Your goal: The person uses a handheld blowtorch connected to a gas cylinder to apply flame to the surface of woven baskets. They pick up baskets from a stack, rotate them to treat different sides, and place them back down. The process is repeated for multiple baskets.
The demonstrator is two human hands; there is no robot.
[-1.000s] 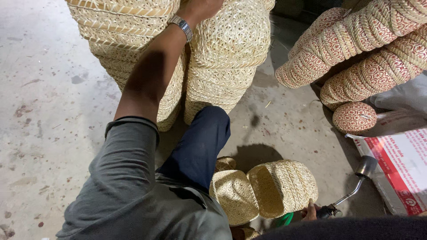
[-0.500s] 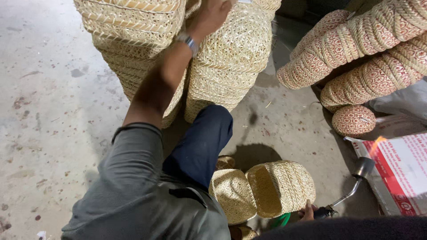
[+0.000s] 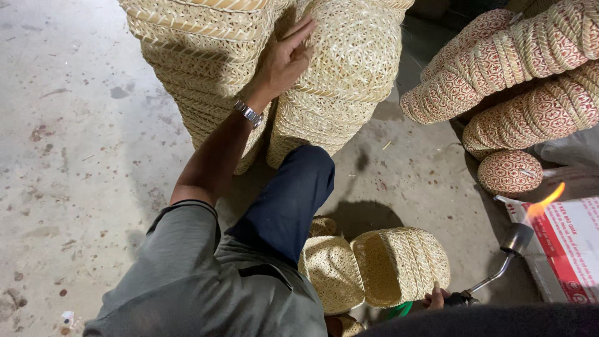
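Woven basket stack (image 3: 349, 68) lies under left hand (image 3: 284, 62) fingers (image 3: 302, 34).

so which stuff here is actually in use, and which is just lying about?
In use:
left hand on the tall stack of pale woven baskets
right hand on the lit torch
baskets by the knee

Lying about:
red-patterned basket stacks
single red-patterned basket
printed sack

pale straw baskets (image 3: 349, 56); red-patterned baskets (image 3: 499, 68).
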